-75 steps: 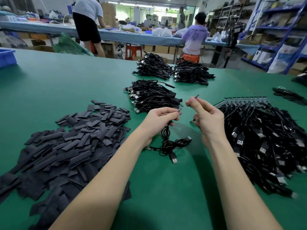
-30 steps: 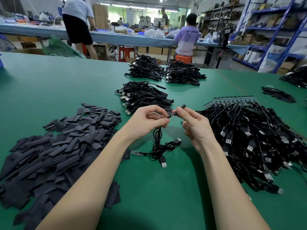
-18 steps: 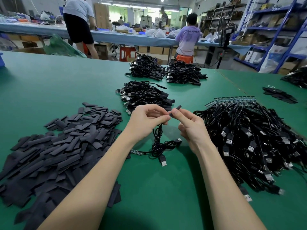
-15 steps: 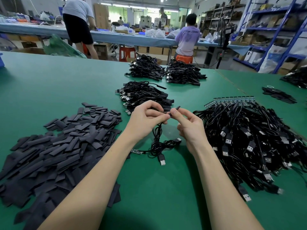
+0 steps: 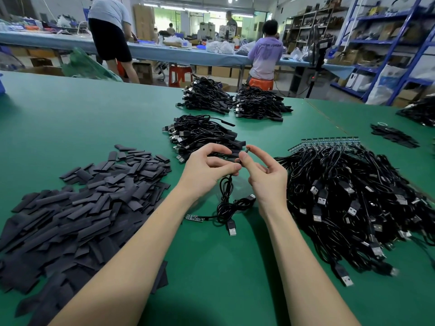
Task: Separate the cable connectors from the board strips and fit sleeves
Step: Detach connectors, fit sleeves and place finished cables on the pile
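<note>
My left hand (image 5: pixel 207 169) and my right hand (image 5: pixel 263 175) meet above the green table (image 5: pixel 70 118). Thumb and fingers of both pinch the end of one black cable (image 5: pixel 226 201), with a black sleeve (image 5: pixel 244 152) showing between the fingertips. The cable hangs down into a small coil on the table, with a USB plug (image 5: pixel 231 230) and a small green board piece (image 5: pixel 194 218) beside it. Flat black sleeves (image 5: pixel 77 208) lie heaped at the left. A big tangle of cables (image 5: pixel 353 203) still on board strips (image 5: pixel 329 141) lies at the right.
Three bundles of cables (image 5: pixel 202 135) (image 5: pixel 207 96) (image 5: pixel 259 105) lie beyond my hands. More black parts (image 5: pixel 393 136) sit at the far right. Two people (image 5: pixel 110 36) (image 5: pixel 266 52) work at a long blue bench behind the table; blue shelving stands at the right.
The hands have drawn closer together, and less of the sleeve shows past my right fingertips than a second ago. The hanging cable and coil stay in place.
</note>
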{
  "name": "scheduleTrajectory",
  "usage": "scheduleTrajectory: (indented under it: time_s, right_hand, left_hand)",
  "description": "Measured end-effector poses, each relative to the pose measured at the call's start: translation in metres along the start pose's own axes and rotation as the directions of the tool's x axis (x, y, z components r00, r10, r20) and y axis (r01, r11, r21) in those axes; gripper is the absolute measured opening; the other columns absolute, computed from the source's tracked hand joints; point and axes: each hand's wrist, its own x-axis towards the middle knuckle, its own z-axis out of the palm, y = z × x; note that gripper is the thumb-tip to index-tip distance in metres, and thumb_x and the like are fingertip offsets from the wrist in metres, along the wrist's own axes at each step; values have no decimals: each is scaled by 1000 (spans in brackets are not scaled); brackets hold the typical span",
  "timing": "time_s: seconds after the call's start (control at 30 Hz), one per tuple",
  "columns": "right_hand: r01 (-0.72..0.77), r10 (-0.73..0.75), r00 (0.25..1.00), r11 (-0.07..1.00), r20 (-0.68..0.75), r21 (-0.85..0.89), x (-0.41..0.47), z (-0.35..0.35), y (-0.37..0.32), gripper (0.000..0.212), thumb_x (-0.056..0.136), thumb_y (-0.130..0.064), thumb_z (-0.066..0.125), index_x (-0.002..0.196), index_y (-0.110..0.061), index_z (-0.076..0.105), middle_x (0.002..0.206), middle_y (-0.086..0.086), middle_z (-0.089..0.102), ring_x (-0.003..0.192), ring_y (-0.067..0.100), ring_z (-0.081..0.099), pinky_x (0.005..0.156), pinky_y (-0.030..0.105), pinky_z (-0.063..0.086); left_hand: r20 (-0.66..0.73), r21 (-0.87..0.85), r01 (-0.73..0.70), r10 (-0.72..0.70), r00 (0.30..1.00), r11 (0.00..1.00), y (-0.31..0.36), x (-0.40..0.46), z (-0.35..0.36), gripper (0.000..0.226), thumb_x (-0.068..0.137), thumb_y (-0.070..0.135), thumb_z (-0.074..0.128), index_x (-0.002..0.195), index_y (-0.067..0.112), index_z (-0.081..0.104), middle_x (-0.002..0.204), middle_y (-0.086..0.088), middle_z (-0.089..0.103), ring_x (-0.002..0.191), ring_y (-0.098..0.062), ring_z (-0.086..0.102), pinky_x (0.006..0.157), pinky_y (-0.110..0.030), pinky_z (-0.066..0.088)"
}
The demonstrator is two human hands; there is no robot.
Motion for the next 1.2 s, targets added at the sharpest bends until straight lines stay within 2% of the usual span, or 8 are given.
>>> scheduleTrajectory:
  time_s: [0.2,0.3,0.47,0.6,0.7,0.8,1.0,1.2]
  right_hand:
    - [-85,87,995,995,-53,51,3,-2,-10,24,86,-26,83,108,-27,74,73,-3,76,41,7,28,41,15,28]
    - [-148,152,988,985,35,-87,5,-7,-20,29,88,-41,79,114,-31,71,93,-3,80,48,7,48,48,16,38]
    - [77,371,850,614,374,-786,11,-26,-36,31,83,-58,76,106,-36,75,96,-17,78,90,2,70,87,26,52]
    - [173,533,724,473,437,-864,11,-23,-44,18,74,-38,89,90,-38,81,83,-19,76,82,1,70,86,24,51]
    - [176,556,706,463,439,-869,12,-22,-43,10,77,-27,88,80,-34,81,74,-17,74,67,-2,65,75,20,48]
    - [146,572,694,483,437,-863,11,-22,-41,9,79,-25,88,81,-30,81,74,-14,76,62,-5,64,63,12,45]
    - [143,519,722,534,457,-833,8,-17,-33,8,79,-25,88,84,-27,82,71,-15,74,59,-6,62,54,4,40]
    - [136,513,738,524,439,-840,11,-17,-29,10,77,-32,89,83,-30,81,71,-17,74,59,-8,62,54,3,40]
  left_hand:
    - [108,219,206,-233,966,954,8,6,-8,41,79,26,86,113,20,65,102,3,73,82,-6,69,74,-20,56]
    - [139,91,297,-308,941,951,5,3,-10,28,81,16,84,105,12,70,98,-10,77,83,-16,72,82,-29,61]
    - [-77,2,218,-217,973,976,2,7,-11,26,83,16,83,104,15,67,97,-6,77,78,-12,71,71,-24,58]
    - [-201,102,88,-66,977,991,4,9,-13,23,89,16,77,104,22,61,100,-4,74,87,-19,75,86,-40,59]
    - [-234,223,-40,93,968,974,12,15,-17,27,88,19,77,105,24,57,100,2,70,81,-7,73,83,-26,58]
    - [-217,473,-161,292,931,866,24,31,-20,27,85,20,78,105,25,60,93,10,66,76,3,63,74,-11,49]
    - [-15,833,-195,374,927,517,46,98,-22,28,89,16,72,114,25,65,113,-1,70,105,-25,63,97,-45,50]
    - [130,945,-155,103,986,287,19,144,-28,35,99,9,56,133,11,61,135,-15,59,124,-34,54,109,-47,41]
